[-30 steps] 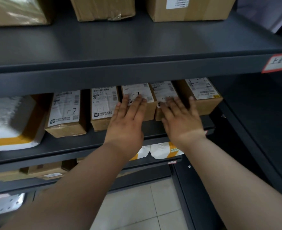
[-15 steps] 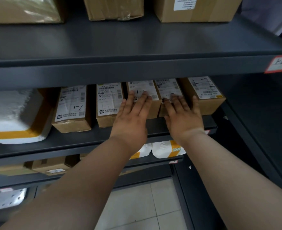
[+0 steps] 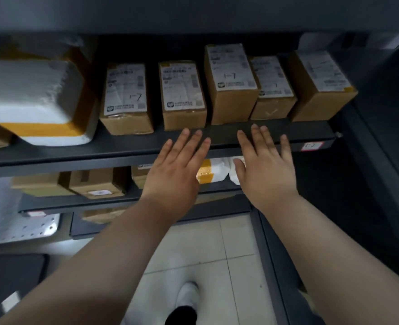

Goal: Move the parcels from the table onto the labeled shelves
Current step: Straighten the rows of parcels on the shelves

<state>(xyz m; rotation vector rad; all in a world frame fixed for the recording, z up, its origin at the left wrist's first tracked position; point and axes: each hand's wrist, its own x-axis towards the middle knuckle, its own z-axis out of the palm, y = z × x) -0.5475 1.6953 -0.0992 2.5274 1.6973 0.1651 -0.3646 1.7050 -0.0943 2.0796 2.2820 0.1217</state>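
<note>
Left hand [image 3: 175,170] and right hand [image 3: 266,170], flat and empty, hover at the shelf [image 3: 123,146] edge before the parcels [image 3: 231,85]; withdrawing level should avoid nudging them.

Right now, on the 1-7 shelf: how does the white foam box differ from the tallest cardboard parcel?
The white foam box carries a yellow tape band; the tallest cardboard parcel is brown with a white label handwritten 1-7. The foam box is much wider; the parcel is narrow. The foam box sits at the left; the parcel mid-row. Both rest on the same shelf.
</note>
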